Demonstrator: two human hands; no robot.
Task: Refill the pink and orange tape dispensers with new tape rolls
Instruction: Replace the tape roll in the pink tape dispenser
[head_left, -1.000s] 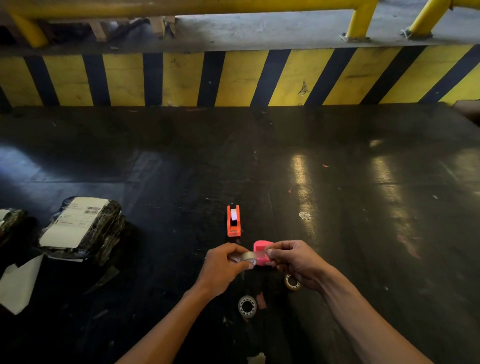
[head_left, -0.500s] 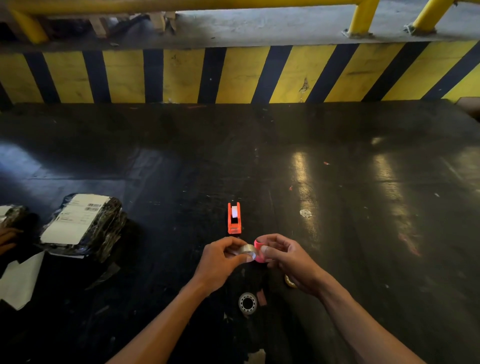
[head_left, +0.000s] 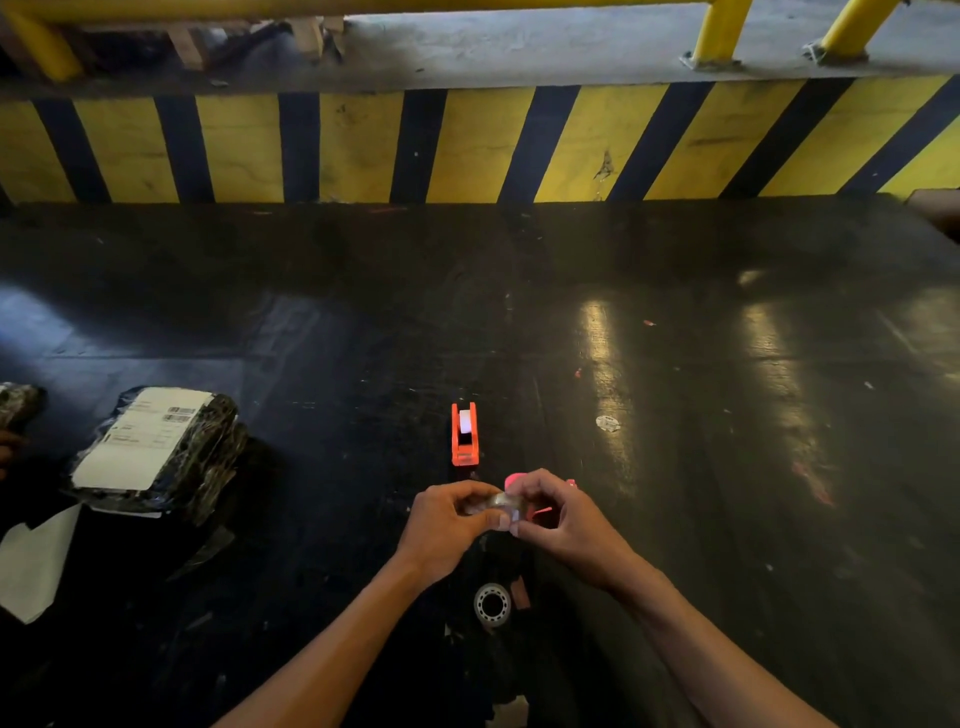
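My left hand (head_left: 449, 525) pinches a clear tape roll (head_left: 496, 503) held up over the dark floor. My right hand (head_left: 558, 519) wraps around the pink dispenser (head_left: 540, 512), of which only small pink bits show between the fingers, and its fingertips also touch the roll. The two hands meet at the roll. The orange dispenser (head_left: 464, 434) stands on the floor just beyond my hands, with a white roll in it. Another tape roll (head_left: 492, 604) lies flat on the floor below my hands.
A black wrapped parcel with a white label (head_left: 156, 452) lies at the left, white paper (head_left: 31, 561) beside it. A yellow and black striped kerb (head_left: 467, 145) runs across the far side, with yellow rail posts above. Small scraps lie near the floor roll.
My hands have closed in together around the roll and the pink dispenser, which is now mostly hidden. The small roll by my right wrist is out of sight now.
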